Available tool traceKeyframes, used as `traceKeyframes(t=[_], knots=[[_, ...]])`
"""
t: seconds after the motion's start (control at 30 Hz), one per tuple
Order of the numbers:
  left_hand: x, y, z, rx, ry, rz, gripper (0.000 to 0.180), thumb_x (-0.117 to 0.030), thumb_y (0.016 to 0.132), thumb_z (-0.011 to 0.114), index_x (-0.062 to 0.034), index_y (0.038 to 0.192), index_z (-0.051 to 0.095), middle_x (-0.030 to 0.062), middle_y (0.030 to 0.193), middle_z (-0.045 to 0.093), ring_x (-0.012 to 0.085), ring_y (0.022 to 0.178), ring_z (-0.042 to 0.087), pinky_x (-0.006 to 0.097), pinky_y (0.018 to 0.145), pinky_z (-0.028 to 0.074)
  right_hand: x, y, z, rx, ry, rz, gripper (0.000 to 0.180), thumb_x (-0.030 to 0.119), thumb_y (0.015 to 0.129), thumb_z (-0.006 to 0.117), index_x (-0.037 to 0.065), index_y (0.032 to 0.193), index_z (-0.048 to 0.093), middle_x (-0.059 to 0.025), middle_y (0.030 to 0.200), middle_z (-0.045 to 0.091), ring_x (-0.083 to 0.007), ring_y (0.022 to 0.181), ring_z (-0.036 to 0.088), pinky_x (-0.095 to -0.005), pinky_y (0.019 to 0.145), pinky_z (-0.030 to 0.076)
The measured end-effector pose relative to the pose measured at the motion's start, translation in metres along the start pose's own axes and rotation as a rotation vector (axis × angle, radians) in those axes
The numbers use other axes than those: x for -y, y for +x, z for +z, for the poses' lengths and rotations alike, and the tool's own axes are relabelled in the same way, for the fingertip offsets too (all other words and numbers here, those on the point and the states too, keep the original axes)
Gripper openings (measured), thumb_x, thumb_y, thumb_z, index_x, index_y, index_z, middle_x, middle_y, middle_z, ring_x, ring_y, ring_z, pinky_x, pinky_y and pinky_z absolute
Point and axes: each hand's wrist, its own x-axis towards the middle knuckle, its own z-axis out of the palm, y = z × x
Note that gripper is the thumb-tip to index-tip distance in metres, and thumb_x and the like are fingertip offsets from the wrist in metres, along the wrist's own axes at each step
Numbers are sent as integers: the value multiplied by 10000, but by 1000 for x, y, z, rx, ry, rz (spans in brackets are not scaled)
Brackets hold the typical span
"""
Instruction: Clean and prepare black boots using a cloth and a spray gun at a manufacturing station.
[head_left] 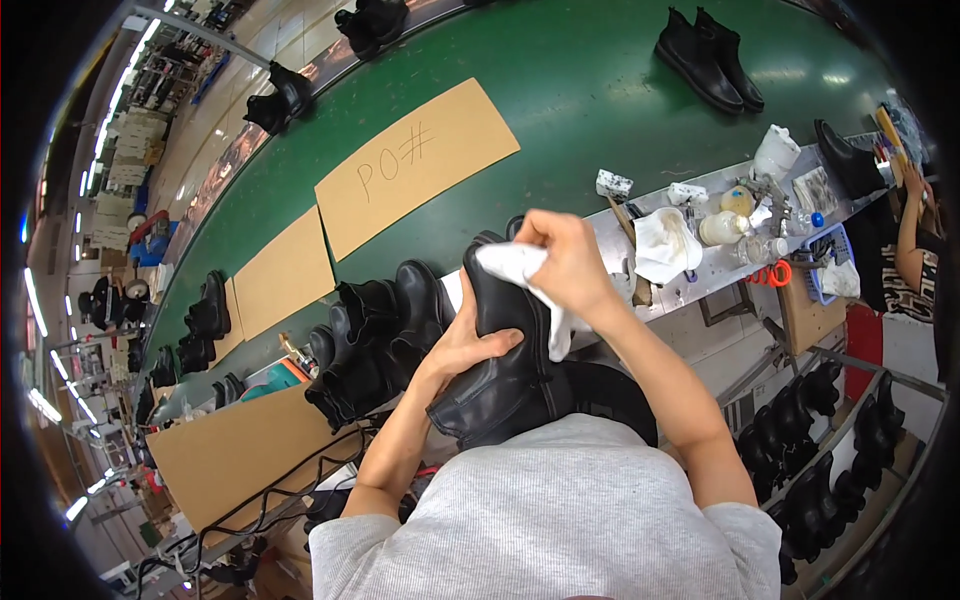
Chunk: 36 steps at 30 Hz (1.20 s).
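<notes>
A black leather boot (500,330) is held in front of my chest, its toe pointing away from me and its shaft close to my body. My left hand (462,345) wraps round the boot's left side, thumb lying across the upper. In my right hand (565,265) is a bunched white cloth (512,262), pressed against the toe of the boot. A loose end of the cloth hangs down along the boot's right side. Just left of my left hand, more black boots (418,305) stand close together at the bench edge.
A green conveyor belt (570,100) runs across, bearing cardboard sheets (420,165) and a pair of boots (710,60). On the metal ledge at right stand bottles (722,228) and white rags (667,245). Racked boots (790,425) are at lower right; a co-worker's arm (910,230) shows far right.
</notes>
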Motion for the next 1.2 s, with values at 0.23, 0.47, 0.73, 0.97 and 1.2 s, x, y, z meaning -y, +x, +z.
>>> traceKeyframes(t=[0.23,0.47,0.73,0.97,1.2], knots=[[6,-6,-5,-4,-296,-64,1064,-106,697,690,-84,1468,-43,152,1392,319,251,1264,361,324,1049,292,-16,-45,1,165,211,5,561,39,723,733,35,1251,544,9,1055,536,0,551,304,-168,486,303],[4,-11,-8,23,-400,-159,1030,-116,682,678,-85,1467,13,148,1384,320,256,1263,364,324,1048,296,-22,-51,-1,237,290,69,609,23,682,769,5,1239,523,-30,1153,534,-15,615,444,-169,538,375],[2,-2,-5,102,-155,-53,1140,-126,649,714,-30,1452,-90,143,1424,240,227,1322,256,306,1080,203,9,7,-3,75,-50,-96,387,137,660,762,29,1005,624,-46,805,597,-106,578,490,-250,530,408],[1,2,-6,175,-91,-27,1227,-120,660,760,52,1389,-212,196,1418,234,227,1312,262,288,1046,274,7,1,-6,52,-2,-65,345,134,642,748,-49,898,604,-165,852,623,-301,785,639,-336,667,495],[-5,4,0,102,12,-50,1215,-68,656,765,36,1401,-189,190,1383,293,199,1214,386,271,1018,308,23,-14,-4,19,-229,-151,269,115,681,696,-38,867,577,-147,779,589,-344,769,619,-392,654,498]])
